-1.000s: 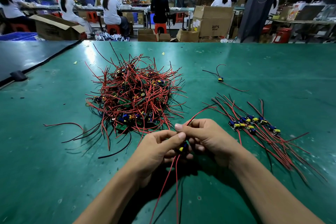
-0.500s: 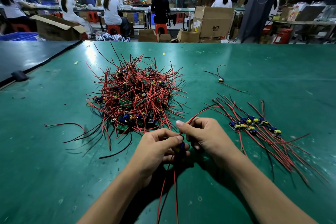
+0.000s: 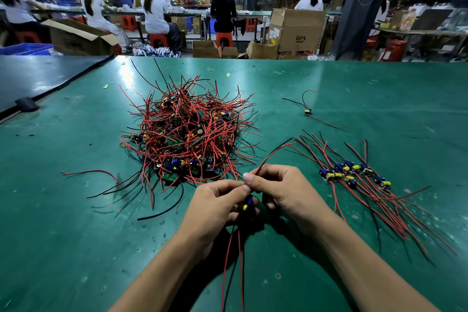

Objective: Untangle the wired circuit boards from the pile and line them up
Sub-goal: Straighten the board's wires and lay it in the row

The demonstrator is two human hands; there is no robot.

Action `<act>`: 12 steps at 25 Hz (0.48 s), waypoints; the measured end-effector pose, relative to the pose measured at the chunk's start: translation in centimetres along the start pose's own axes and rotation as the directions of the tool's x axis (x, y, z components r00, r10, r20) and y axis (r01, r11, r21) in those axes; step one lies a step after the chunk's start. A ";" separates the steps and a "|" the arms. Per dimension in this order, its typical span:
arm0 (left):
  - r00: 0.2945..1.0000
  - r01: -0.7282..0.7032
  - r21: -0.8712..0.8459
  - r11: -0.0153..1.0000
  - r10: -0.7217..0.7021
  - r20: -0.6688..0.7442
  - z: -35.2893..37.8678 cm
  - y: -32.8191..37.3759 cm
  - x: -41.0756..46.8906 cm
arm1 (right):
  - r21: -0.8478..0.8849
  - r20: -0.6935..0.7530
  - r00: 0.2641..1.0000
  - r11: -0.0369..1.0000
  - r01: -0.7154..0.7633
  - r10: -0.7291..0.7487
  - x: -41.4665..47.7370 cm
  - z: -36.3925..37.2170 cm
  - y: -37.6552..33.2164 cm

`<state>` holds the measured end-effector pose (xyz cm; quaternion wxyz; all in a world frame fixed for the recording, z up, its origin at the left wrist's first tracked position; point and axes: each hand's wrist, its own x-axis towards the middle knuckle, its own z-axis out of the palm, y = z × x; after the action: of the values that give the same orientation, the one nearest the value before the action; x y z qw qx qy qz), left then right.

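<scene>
A tangled pile of small circuit boards with red and black wires [image 3: 188, 134] lies on the green table [image 3: 379, 99], just beyond my hands. My left hand [image 3: 217, 206] and my right hand [image 3: 281, 190] meet in front of the pile. Together they hold one small board with a blue and yellow part [image 3: 248, 203]. My left hand grips the board itself, and its lower wires hang toward me. My right hand pinches its upper red and black wires [image 3: 274, 153], which arc up to the right. A row of untangled boards [image 3: 354, 175] lies to the right, wires fanned out.
A single board with wires [image 3: 307, 111] lies apart at the back right. A loose red wire [image 3: 91, 172] lies left of the pile. Cardboard boxes [image 3: 296, 30] and several seated workers are beyond the table's far edge.
Both hands have stayed together in front of the pile, shifting slightly. The held board has turned between my fingers, and its blue and yellow part shows again below my left thumb.
</scene>
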<state>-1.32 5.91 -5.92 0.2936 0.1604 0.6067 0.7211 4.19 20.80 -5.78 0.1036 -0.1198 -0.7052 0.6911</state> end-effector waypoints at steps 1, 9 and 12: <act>1.000 0.007 0.002 1.000 -0.007 -0.001 -0.1 0.0 0.1 | -0.022 -0.003 1.000 1.000 0.003 -0.003 0.0 0.0 0.0; 0.994 0.003 0.141 0.990 -0.018 0.104 -0.3 0.0 0.4 | 0.048 -0.252 0.968 0.999 -0.005 0.017 0.7 -0.4 0.5; 0.989 0.000 0.174 0.985 -0.026 0.149 -0.2 0.1 0.4 | 0.182 -0.358 0.934 0.982 0.044 0.024 1.3 -0.7 0.6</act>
<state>-1.78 5.95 -5.92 0.3281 0.2353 0.6445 0.6493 3.17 21.86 -6.35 0.2446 -0.2298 -0.6069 0.7204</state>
